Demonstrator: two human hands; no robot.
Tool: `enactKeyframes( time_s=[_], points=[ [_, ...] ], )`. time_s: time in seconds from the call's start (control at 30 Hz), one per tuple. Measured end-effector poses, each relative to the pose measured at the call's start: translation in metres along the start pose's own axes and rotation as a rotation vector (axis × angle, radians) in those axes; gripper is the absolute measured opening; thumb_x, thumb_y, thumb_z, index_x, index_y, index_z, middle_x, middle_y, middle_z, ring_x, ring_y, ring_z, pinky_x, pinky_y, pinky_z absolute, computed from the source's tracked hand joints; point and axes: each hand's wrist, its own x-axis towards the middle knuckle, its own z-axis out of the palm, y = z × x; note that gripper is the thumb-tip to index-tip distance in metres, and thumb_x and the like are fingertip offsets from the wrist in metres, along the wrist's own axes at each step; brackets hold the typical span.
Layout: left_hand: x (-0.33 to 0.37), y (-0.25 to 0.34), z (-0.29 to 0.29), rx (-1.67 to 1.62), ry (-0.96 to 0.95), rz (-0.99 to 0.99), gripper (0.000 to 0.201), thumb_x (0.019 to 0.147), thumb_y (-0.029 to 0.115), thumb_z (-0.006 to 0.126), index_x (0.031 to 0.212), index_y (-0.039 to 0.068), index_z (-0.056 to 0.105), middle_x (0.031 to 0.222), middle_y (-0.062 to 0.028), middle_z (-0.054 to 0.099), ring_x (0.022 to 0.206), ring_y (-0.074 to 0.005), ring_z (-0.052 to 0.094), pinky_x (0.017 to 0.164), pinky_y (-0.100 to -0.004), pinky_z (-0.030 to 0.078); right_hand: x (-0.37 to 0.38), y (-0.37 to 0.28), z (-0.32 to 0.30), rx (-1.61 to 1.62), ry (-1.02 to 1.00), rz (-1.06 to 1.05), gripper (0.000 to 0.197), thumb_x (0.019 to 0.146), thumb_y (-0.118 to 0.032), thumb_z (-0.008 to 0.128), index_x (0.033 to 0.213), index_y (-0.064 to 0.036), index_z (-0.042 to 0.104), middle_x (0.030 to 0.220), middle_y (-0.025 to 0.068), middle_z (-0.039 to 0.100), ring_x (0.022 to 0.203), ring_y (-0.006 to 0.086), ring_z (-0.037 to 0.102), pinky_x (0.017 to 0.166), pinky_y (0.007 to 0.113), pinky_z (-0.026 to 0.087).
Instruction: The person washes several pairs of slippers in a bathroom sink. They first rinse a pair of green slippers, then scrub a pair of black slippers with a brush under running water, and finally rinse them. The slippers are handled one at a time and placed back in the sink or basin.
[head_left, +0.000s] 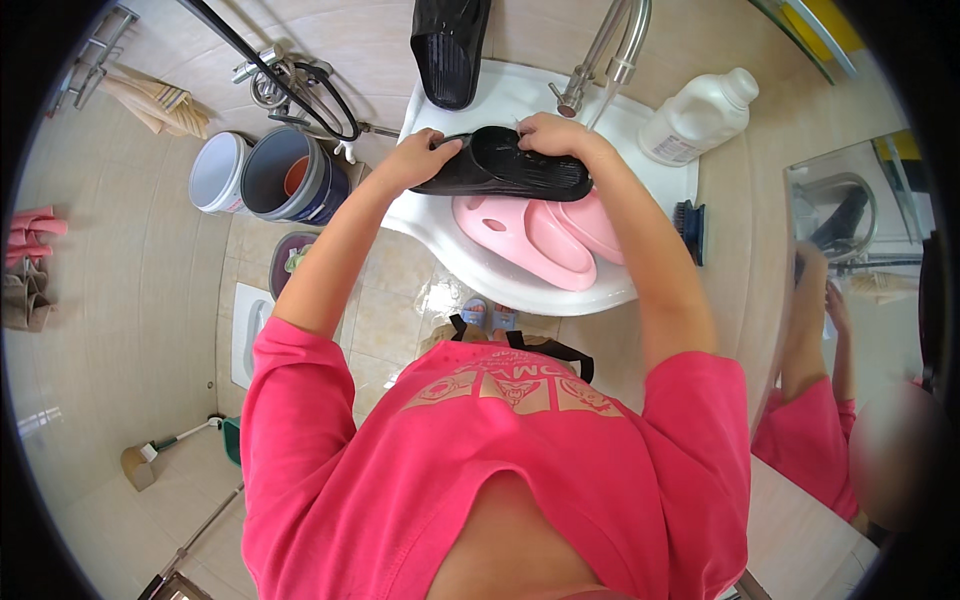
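A wet black slipper point(480, 180) lies sideways between my hands above the white sink point(455, 262). My left hand point(422, 160) is closed on one end of it. My right hand point(553, 137) grips its far edge near the other end, its fingertips partly hidden. Just right of that hand, water runs from the metal faucet point(622, 65). Below the black slipper, pink slippers point(530, 240) rest in the basin, partly covered by it and by my right forearm. A second black slipper point(450, 55) leans at the sink's back left.
A white bottle point(695, 118) stands on the sink's right rim, with a dark brush point(690, 232) near the right edge. Two buckets point(218, 172) stand at left, below a shower hose point(335, 95). A mirror point(850, 250) hangs at right. The floor tiles point(390, 300) look wet.
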Motion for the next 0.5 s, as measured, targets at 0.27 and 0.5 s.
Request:
enactKeyframes(
  time_s=[0.27,0.5],
  points=[
    [0.009,0.025,0.032,-0.292,-0.176,-0.223,0.075,0.079,0.047,0.058,0.126,-0.007,0.035,0.113,-0.0204,0.052,0.1,-0.0231,0.054,0.079,-0.0335,0.046,-0.044,0.016,-0.017,-0.164,0.097,0.091,0.028,0.077,-0.017,0.056,0.1,-0.0031,0.062,0.097,0.0187,0.062,0.092,0.0322,0.058,0.081,0.038,0.045],
    [0.022,0.049,0.063,-0.404,-0.313,-0.092,0.073,0.078,0.035,0.064,0.125,-0.013,0.034,0.114,-0.022,0.051,0.102,-0.024,0.053,0.088,-0.03,0.041,-0.091,0.039,-0.023,-0.007,0.173,0.147,0.029,0.077,-0.015,0.059,0.103,-0.0031,0.061,0.098,0.017,0.062,0.091,0.0306,0.059,0.081,0.036,0.045]
  ],
)
